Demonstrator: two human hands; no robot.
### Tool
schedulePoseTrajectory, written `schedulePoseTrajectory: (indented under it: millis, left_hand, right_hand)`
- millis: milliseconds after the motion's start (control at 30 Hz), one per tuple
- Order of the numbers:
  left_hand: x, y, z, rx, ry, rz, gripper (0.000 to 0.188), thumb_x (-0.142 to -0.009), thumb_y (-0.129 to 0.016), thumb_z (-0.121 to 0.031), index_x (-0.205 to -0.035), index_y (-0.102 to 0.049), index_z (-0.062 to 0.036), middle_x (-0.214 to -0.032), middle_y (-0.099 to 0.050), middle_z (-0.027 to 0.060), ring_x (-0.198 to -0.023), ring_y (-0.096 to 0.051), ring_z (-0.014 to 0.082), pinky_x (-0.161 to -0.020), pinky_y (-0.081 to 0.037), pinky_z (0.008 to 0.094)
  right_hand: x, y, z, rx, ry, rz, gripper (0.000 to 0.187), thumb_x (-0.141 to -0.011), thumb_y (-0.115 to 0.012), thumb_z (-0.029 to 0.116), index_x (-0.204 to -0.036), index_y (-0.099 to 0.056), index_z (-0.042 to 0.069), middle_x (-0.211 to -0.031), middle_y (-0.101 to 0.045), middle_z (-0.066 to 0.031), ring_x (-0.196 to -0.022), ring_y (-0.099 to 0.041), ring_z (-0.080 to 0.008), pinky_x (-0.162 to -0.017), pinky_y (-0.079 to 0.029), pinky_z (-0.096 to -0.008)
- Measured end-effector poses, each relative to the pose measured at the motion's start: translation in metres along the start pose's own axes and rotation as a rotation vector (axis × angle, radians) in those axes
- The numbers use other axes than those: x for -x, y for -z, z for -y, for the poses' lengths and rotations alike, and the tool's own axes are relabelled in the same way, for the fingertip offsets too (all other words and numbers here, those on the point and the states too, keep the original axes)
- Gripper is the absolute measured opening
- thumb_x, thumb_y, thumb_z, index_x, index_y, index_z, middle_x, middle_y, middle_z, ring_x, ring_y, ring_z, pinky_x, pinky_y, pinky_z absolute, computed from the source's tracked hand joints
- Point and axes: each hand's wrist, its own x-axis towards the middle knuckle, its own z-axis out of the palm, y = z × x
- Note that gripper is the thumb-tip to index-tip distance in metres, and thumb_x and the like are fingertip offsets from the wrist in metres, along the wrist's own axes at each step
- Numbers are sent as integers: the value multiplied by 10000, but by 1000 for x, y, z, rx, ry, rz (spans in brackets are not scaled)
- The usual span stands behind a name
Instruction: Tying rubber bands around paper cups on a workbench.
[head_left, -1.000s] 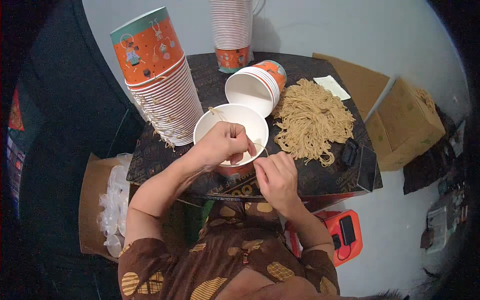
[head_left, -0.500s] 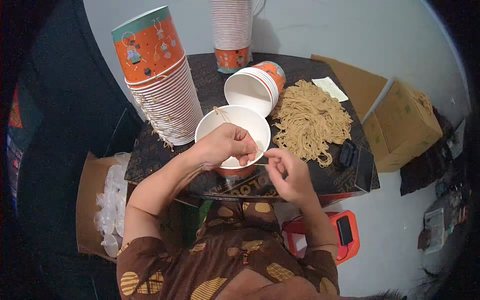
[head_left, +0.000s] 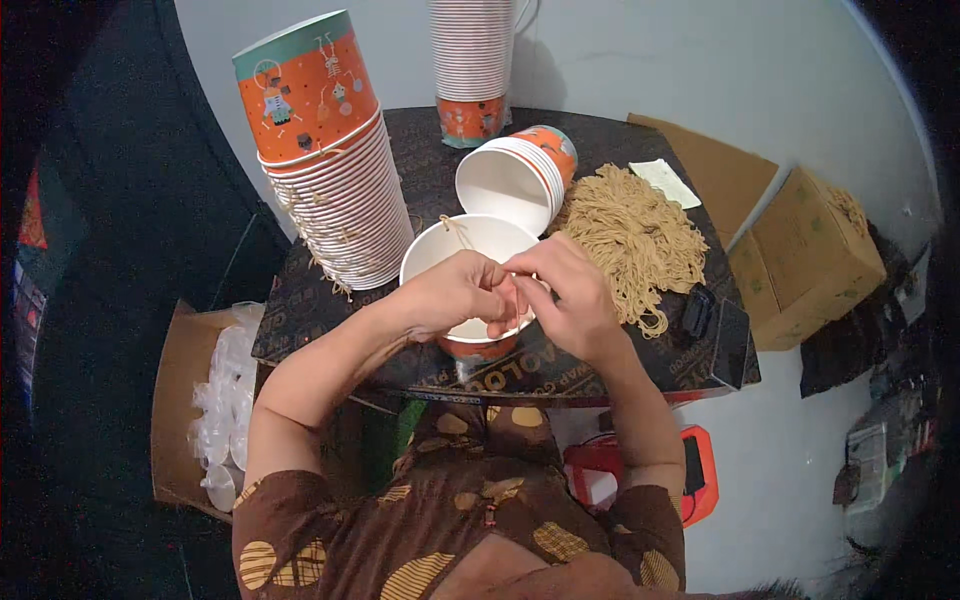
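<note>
The left hand (head_left: 455, 295) and the right hand (head_left: 565, 300) meet fingertip to fingertip above the near rim of a white-lined paper cup (head_left: 470, 250), both with fingers curled and pressed together; they seem to pinch something small between them, but what it is cannot be told. The cup stands upright on the dark round bench (head_left: 420, 160), right in front of the person, its orange outer wall showing just below the hands, and a single thin noodle strand (head_left: 458, 232) lies over its far rim. Just behind it, a short stack of the same cups (head_left: 510, 180) lies on its side with the open mouths turned toward the person. To the right of the hands, a loose heap of pale yellow dried noodles (head_left: 635, 235) spreads over the bench, touching the fallen stack, with a small black object (head_left: 697, 312) at the heap's near edge and a slip of pale paper (head_left: 665, 182) at its far edge. On the left a tall leaning stack of orange and teal cups (head_left: 325, 160) rests on the bench, and another upright stack (head_left: 472, 70) stands at the back. Beside the bench on the floor, an open cardboard box of clear plastic lids (head_left: 215, 400) sits to the left, brown cardboard boxes (head_left: 810, 255) to the right, and a red device (head_left: 700, 470) near the person's right side.
</note>
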Motion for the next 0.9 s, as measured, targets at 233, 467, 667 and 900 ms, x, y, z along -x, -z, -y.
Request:
schedulePoseTrajectory:
  millis: [233, 467, 667, 900]
  left_hand:
    - [1, -2, 0, 29, -13, -47, 132, -898, -646, -15, -782, -606, 31, -706, -608, 55, -615, -555, 110, -582, -437, 248]
    - [-1, -1, 2, 50, 12, -44, 95, -897, -656, 1, -837, -598, 46, -717, -621, 76, -621, -562, 118, -578, -448, 252]
    - [-2, 1, 2, 61, 8, -52, 77, -880, -655, 22, -833, -599, 45, -754, -645, 105, -635, -587, 132, -595, -471, 254]
    - [-4, 4, 1, 22, 33, -34, 95, -807, -677, 80, -838, -602, 30, -785, -654, 105, -676, -618, 143, -642, -497, 257]
  right_hand:
    - [7, -5, 6, 99, -118, -133, 177, -804, -669, -6, -969, -613, 19, -1024, -588, -151, -957, -549, -339, -838, -442, -422]
    - [41, -13, 26, 146, -262, -79, 161, -790, -713, 60, -903, -601, 34, -1024, -558, -132, -986, -516, -327, -863, -395, -448]
    - [45, -21, 28, 87, -301, -126, 137, -782, -710, 30, -863, -601, 49, -967, -550, -102, -943, -510, -311, -819, -402, -430]
    - [50, -22, 30, 108, -128, -112, 138, -795, -690, 17, -915, -631, 48, -989, -578, -95, -939, -528, -305, -841, -409, -411]
